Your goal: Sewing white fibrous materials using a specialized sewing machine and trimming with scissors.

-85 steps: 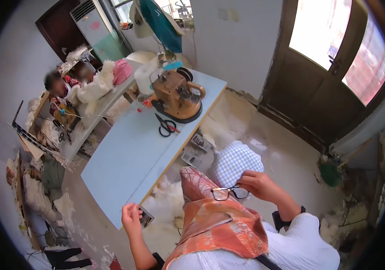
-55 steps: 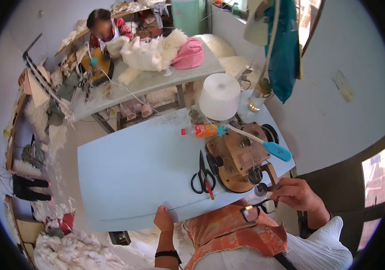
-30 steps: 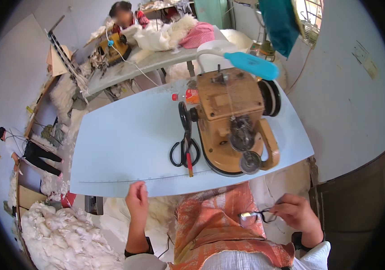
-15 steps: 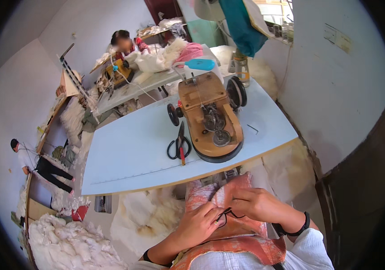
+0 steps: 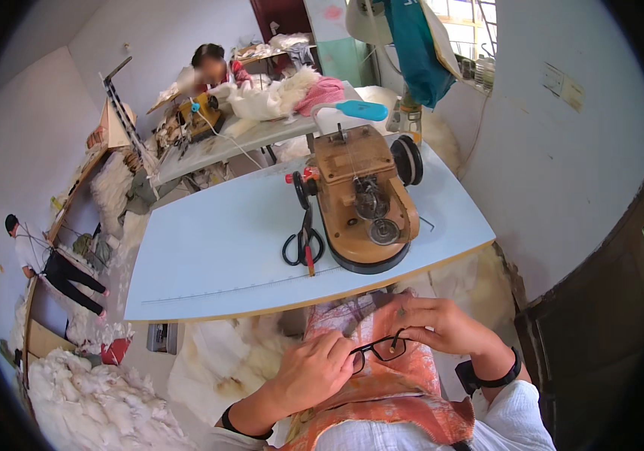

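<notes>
A pair of black-framed eyeglasses point(image 5: 391, 349) is held over my lap, lenses facing up at me. My left hand point(image 5: 314, 370) grips the left side of the frame, its fingers curled over part of that lens. At the other side, my right hand point(image 5: 442, 325) pinches the frame near its right end. Beneath the glasses lies an orange and white patterned apron point(image 5: 382, 387). Just beyond my hands runs the front edge of a pale blue worktable point(image 5: 209, 255).
On the table stands a tan sewing machine point(image 5: 356, 161), with black-handled scissors point(image 5: 304, 244) beside it and a hex key point(image 5: 427, 220) to its right. White fleece point(image 5: 96, 398) is heaped at lower left. One person point(image 5: 59, 263) stands far left; another point(image 5: 209, 71) sits behind.
The glasses have turned up so both lenses show more plainly, and my hands have moved slightly apart. My view has shifted a little, so the machine sits farther right.
</notes>
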A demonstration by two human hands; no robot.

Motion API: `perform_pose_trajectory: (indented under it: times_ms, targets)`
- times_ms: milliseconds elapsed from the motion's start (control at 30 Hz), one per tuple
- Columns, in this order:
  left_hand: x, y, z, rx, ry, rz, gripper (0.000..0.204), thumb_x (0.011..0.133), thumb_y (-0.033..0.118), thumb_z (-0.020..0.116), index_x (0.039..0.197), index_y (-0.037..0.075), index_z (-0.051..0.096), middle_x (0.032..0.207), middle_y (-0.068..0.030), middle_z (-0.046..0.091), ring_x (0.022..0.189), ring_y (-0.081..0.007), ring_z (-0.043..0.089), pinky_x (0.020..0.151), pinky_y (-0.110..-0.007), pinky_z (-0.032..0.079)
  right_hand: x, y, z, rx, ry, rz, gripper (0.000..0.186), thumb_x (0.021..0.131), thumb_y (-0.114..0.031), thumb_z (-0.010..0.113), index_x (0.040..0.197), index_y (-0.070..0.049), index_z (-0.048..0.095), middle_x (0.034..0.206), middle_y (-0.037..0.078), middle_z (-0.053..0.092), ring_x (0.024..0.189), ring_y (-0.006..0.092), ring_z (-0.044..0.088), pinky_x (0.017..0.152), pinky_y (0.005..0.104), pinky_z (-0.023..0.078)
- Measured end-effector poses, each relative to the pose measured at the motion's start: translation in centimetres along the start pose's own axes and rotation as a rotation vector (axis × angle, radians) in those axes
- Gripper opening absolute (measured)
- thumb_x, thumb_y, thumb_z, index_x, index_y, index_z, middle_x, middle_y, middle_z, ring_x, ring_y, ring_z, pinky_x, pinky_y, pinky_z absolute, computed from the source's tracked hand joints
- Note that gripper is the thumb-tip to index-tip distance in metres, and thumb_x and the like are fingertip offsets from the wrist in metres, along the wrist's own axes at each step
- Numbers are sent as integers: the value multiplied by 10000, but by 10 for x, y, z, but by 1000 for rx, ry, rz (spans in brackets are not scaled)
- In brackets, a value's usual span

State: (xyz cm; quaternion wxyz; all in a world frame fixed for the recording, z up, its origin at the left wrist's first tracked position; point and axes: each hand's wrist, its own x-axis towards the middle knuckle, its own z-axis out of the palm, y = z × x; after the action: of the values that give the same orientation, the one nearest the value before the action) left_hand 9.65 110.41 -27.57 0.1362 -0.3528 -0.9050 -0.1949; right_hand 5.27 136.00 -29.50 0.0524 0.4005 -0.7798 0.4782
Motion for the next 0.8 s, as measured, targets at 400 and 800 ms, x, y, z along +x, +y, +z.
perform_pose_trajectory:
  times_ms: [400,800]
  targets:
    - [6,-24,4,-204,-7,-115,149,820,97,639,899,55,520,786,-70,535,662,-237,605,578,-335,504,-2,40,2,238,-243,156,155,865,-115,686,992,-28,662,872,107,627,766,269,590,669,347,488]
    - [48,-46,-47,-391,393,12,154,743,-1,637,881,5,568,779,-119,628,610,-160,563,564,-254,466,45,9,-32,-73,233,43,46,827,-10,651,840,-5,607,749,107,615,643,224,605,546,305,478]
